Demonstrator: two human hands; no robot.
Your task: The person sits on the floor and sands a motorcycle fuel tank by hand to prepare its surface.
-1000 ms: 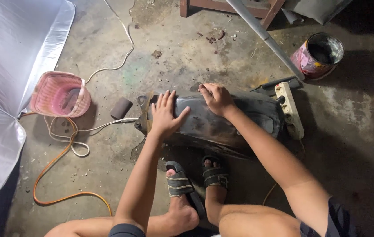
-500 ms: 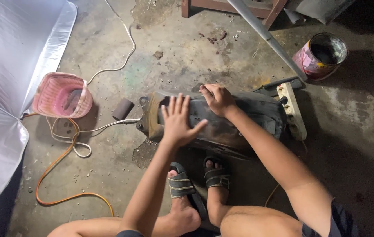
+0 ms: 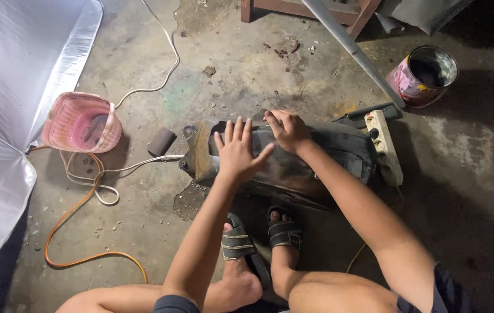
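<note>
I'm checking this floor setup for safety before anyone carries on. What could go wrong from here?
The dark panel lies on the floor right against the power strip; pressure from the left hand or right hand might shove it into the strip. The orange cord and white cable loop close by, so a shifting sandalled foot could snag them.

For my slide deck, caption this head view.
Both hands, left hand flat and right hand curled, press on a dark curved panel lying on the concrete floor.
</note>
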